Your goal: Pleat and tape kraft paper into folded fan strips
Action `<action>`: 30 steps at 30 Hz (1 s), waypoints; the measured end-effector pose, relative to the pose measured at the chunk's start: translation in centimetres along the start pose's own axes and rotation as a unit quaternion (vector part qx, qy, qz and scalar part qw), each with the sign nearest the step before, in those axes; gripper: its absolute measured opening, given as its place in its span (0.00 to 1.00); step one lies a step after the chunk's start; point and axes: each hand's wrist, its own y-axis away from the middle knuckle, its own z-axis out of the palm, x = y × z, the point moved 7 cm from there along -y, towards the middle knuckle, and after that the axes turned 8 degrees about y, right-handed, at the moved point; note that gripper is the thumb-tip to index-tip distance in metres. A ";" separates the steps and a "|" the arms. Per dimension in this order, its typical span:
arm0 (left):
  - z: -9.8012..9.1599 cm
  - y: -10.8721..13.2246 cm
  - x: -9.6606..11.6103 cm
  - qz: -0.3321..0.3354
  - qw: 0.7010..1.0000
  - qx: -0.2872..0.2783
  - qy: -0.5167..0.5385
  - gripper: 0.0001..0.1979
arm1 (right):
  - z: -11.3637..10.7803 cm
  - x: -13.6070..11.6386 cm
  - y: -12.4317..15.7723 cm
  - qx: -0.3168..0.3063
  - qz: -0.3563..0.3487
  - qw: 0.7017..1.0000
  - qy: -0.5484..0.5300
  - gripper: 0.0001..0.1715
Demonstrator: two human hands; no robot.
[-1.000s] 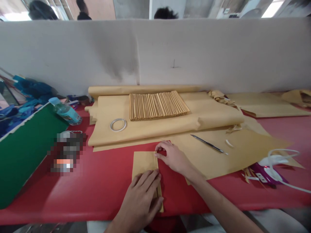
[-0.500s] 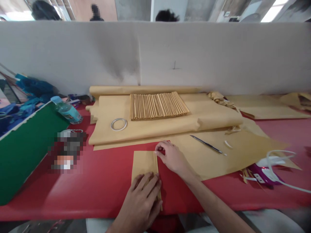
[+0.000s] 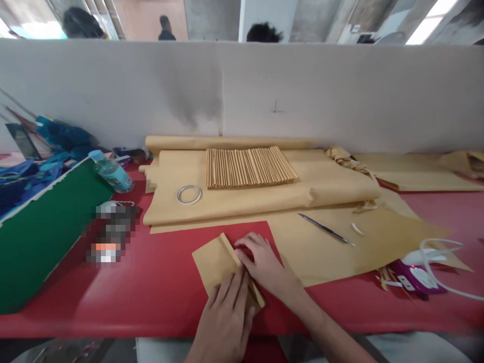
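Note:
A piece of brown kraft paper [image 3: 212, 259] lies slanted on the red tabletop, with a narrow folded strip along its right edge. My left hand [image 3: 227, 305] rests flat over its lower part, fingers stretched out and pressing down; it hides some of the paper. At the folded edge, my right hand [image 3: 259, 259] has its fingers curled and its thumb against the strip, gripping it near the middle. Behind them, a row of folded kraft paper pieces [image 3: 249, 167] stands packed together on larger kraft sheets [image 3: 264, 199].
A roll of tape [image 3: 189, 202] lies on the sheets, a craft knife [image 3: 327, 229] to the right. Further right is a purple-and-white device with a cord [image 3: 419, 277]. On the left stand a bottle [image 3: 113, 174] and a green box [image 3: 49, 242]. A grey partition [image 3: 321, 91] runs behind.
The paper has turned anticlockwise, its top edge now slanting. My right hand has moved down along the folded strip, closer to my left hand. The view has shifted slightly.

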 end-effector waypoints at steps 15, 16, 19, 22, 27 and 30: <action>-3.0 -6.8 -7.6 0.035 0.996 -0.082 -0.028 0.07 | -0.1 -1.9 1.8 -0.030 -0.098 0.989 0.109 0.11; -3.3 -6.8 -7.7 0.029 0.996 -0.077 -0.027 0.07 | -0.2 -1.9 1.9 -0.028 -0.103 0.987 0.122 0.09; -5.3 -6.8 -7.7 0.027 0.999 -0.035 -0.018 0.10 | -1.3 -2.1 1.9 0.014 -0.129 0.978 0.161 0.10; -9.4 -6.9 -6.4 0.070 0.993 0.095 -0.024 0.08 | -4.7 -3.2 2.2 0.137 -0.172 0.957 0.190 0.11; -13.8 -5.6 -3.5 0.170 0.947 0.261 -0.076 0.10 | -8.6 -5.7 4.1 0.296 -0.265 0.877 0.270 0.19; -11.2 -4.7 -3.5 0.175 0.959 0.196 -0.110 0.10 | -6.8 -5.4 4.4 0.266 -0.308 0.862 0.301 0.17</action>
